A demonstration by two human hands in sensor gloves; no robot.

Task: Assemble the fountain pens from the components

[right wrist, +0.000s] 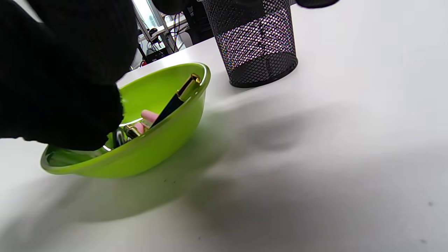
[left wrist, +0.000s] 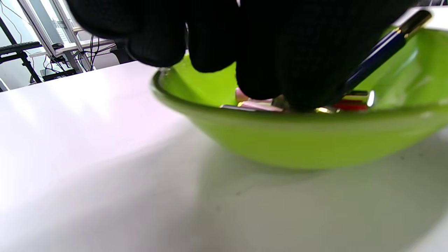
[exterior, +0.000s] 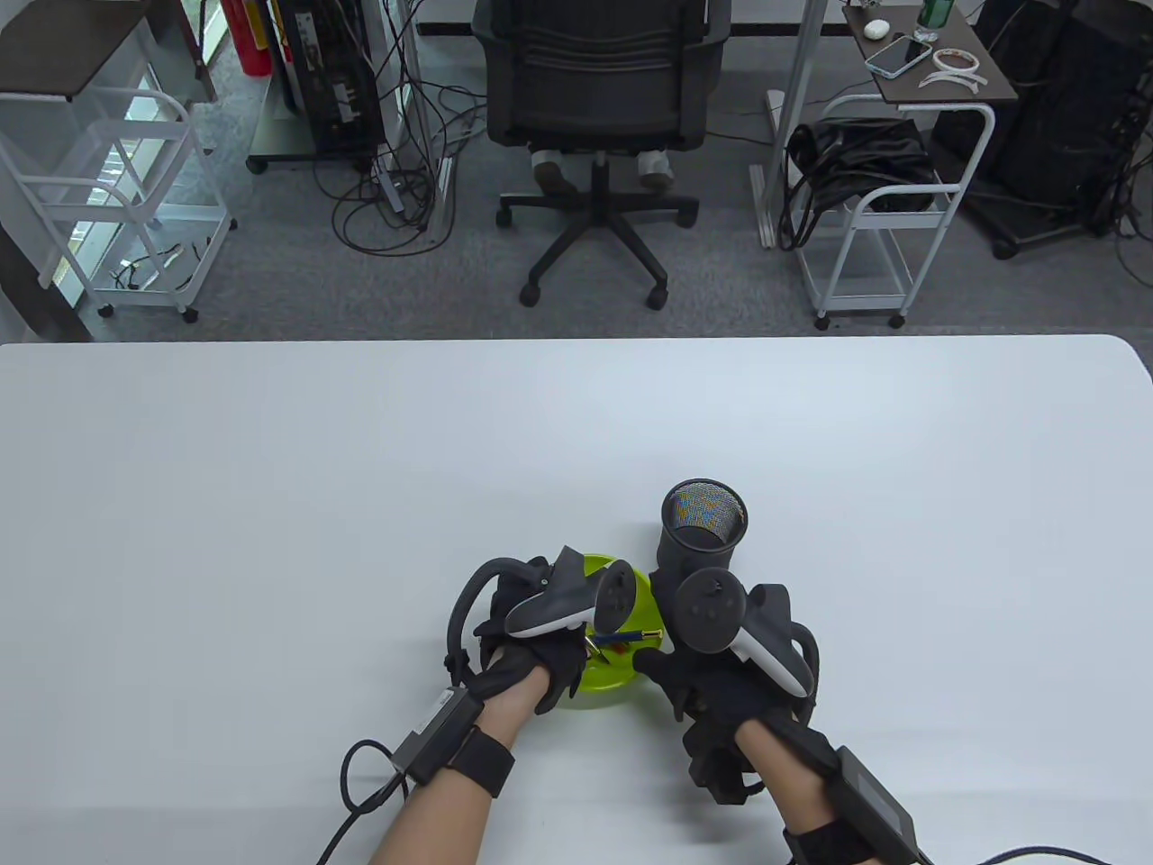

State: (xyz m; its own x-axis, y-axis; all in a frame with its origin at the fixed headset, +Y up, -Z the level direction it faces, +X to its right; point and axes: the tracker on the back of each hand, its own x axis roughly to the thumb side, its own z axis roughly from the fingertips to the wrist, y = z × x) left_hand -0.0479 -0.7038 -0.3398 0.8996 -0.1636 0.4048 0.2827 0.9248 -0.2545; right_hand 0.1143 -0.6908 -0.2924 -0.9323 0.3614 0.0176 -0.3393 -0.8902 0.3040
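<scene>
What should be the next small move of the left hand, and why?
Probably pinch one part and lift it out. The left hand reaches into the green bowl, its fingers down among the pen parts; whether they already grip one is hidden.

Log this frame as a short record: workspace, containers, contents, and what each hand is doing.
surface: white table
parts container: green bowl, near the table's front edge
bowl contents: dark blue pen piece with gold end leaning on the rim; pink, red and gold bits at the bottom
other container: black mesh pen cup, upright, beside the bowl
left hand: fingers reaching into the bowl; grip cannot be told
right hand: at the bowl's right rim; grip cannot be told
assembled pens: none visible
</scene>
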